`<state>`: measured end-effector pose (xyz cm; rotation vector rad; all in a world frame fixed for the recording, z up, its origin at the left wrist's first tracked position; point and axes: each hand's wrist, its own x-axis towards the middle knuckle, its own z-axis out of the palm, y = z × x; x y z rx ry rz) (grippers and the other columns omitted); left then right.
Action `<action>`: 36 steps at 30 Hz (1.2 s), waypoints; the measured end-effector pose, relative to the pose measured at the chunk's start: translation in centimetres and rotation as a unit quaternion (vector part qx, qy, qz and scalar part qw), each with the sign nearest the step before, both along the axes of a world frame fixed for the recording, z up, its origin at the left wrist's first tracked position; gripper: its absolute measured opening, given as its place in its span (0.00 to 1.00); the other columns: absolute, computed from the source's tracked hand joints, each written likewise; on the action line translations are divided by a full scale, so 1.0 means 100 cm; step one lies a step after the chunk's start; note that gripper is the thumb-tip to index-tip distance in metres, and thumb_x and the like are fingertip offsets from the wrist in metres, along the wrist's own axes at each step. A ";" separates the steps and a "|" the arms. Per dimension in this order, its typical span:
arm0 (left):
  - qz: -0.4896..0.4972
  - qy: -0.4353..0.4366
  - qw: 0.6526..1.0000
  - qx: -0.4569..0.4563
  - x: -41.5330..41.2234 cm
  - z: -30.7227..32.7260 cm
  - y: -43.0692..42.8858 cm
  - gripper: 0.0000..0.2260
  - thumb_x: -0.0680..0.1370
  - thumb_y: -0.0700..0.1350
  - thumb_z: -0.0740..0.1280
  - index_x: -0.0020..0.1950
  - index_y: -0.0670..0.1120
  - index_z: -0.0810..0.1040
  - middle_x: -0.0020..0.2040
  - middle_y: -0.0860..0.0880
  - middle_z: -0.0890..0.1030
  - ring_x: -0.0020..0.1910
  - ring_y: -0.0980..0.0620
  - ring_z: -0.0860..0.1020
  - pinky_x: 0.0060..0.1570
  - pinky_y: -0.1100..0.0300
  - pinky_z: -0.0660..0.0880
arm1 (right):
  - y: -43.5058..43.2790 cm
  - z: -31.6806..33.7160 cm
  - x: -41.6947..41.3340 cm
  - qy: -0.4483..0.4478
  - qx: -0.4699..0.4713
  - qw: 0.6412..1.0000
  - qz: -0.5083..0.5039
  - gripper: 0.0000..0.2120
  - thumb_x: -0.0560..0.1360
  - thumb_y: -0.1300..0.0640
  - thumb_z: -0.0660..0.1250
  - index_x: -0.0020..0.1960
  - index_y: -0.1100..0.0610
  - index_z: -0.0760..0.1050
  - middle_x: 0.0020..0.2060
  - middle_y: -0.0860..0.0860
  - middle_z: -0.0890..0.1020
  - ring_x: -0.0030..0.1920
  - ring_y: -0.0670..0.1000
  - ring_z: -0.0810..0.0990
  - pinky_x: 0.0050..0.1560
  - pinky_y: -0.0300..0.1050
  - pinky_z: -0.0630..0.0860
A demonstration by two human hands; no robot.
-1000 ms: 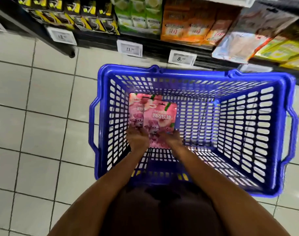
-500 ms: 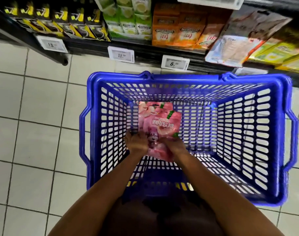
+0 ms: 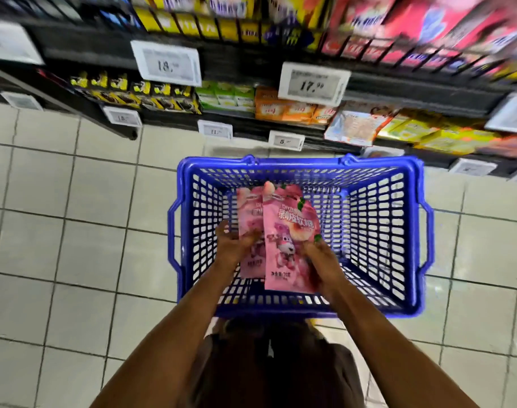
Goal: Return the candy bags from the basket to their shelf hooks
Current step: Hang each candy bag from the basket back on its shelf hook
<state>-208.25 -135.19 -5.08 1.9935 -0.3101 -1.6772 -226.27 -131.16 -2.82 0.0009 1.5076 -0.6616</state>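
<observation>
Tiled aisle, blue basket (image 3: 298, 164); left hand (image 3: 232, 244) curled round rear candy bag (image 3: 248, 213), right hand (image 3: 322, 260) gripping front candy bag (image 3: 289, 231).

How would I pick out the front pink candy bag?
Find the blue basket over the tiled floor. Over its middle two pink bags overlap; the front bag is the one the right hand grips. Unlike the half-hidden bag behind, its white lettering and cartoon figure show fully.
</observation>
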 end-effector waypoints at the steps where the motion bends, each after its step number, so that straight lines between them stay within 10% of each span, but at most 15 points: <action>1: -0.012 0.050 0.999 0.002 0.000 0.030 0.002 0.17 0.72 0.36 0.73 0.58 0.46 0.73 0.47 0.42 0.80 0.42 0.47 0.81 0.52 0.47 0.75 | 0.000 0.030 -0.002 -0.003 -0.022 1.000 0.014 0.03 0.64 0.55 0.74 0.36 0.53 0.81 0.23 0.48 0.77 0.21 0.46 0.74 0.23 0.37 0.72; 5: -0.037 0.199 0.978 0.052 -0.003 0.165 0.002 0.30 0.65 0.51 0.74 0.64 0.40 0.76 0.55 0.38 0.80 0.47 0.42 0.80 0.55 0.45 0.75 | 0.001 0.147 -0.013 0.011 -0.085 0.994 0.066 0.10 0.63 0.62 0.72 0.43 0.55 0.79 0.32 0.48 0.83 0.29 0.45 0.79 0.30 0.37 0.76; 10: -0.059 0.139 0.988 -0.011 -0.012 0.319 -0.002 0.29 0.67 0.59 0.70 0.64 0.45 0.76 0.48 0.45 0.85 0.43 0.48 0.85 0.42 0.52 0.81 | 0.004 0.305 -0.032 0.087 -0.167 0.980 0.066 0.17 0.54 0.55 0.75 0.43 0.54 0.78 0.31 0.43 0.83 0.31 0.40 0.81 0.29 0.33 0.75; 13: -0.103 0.076 0.989 -0.072 -0.023 0.409 -0.008 0.10 0.75 0.48 0.71 0.54 0.49 0.77 0.47 0.47 0.84 0.44 0.51 0.84 0.43 0.56 0.81 | 0.005 0.390 -0.044 0.101 -0.223 0.970 -0.009 0.16 0.67 0.63 0.75 0.53 0.58 0.78 0.38 0.46 0.86 0.37 0.44 0.84 0.35 0.36 0.78; 16: -0.130 0.088 0.978 -0.140 -0.037 0.490 -0.026 0.10 0.72 0.27 0.70 0.48 0.39 0.79 0.35 0.46 0.85 0.33 0.51 0.84 0.26 0.63 0.78 | 0.002 0.474 -0.055 0.095 -0.276 0.954 -0.063 0.18 0.71 0.72 0.68 0.60 0.64 0.75 0.50 0.60 0.84 0.46 0.55 0.83 0.48 0.52 0.82; 19: -0.151 0.074 0.965 -0.199 -0.052 0.565 -0.035 0.07 0.73 0.29 0.71 0.49 0.34 0.78 0.38 0.41 0.83 0.35 0.49 0.84 0.23 0.61 0.77 | -0.006 0.550 -0.064 0.082 -0.331 0.933 -0.112 0.21 0.69 0.71 0.69 0.61 0.63 0.74 0.51 0.61 0.84 0.48 0.57 0.82 0.53 0.56 0.79; 23: -0.162 0.078 0.933 -0.313 -0.072 0.639 -0.040 0.16 0.64 0.27 0.76 0.44 0.45 0.81 0.33 0.56 0.85 0.31 0.60 0.83 0.27 0.68 0.76 | -0.016 0.643 -0.077 0.086 -0.430 0.888 -0.138 0.20 0.64 0.63 0.73 0.56 0.57 0.77 0.47 0.54 0.86 0.42 0.52 0.85 0.41 0.45 0.82; 27: -0.159 0.123 0.890 -0.410 -0.082 0.705 -0.045 0.26 0.56 0.39 0.84 0.51 0.48 0.83 0.42 0.52 0.87 0.41 0.55 0.86 0.35 0.65 0.80 | -0.021 0.712 -0.090 0.085 -0.492 0.851 -0.160 0.17 0.66 0.60 0.72 0.55 0.58 0.79 0.49 0.58 0.85 0.45 0.55 0.84 0.44 0.46 0.82; 36: -0.187 0.130 0.834 -0.502 -0.114 0.773 -0.043 0.17 0.64 0.36 0.80 0.49 0.46 0.83 0.44 0.50 0.87 0.43 0.53 0.86 0.38 0.66 0.79 | -0.020 0.804 -0.124 0.171 -0.553 0.794 -0.188 0.23 0.63 0.50 0.78 0.55 0.57 0.79 0.51 0.61 0.85 0.47 0.57 0.85 0.47 0.53 0.82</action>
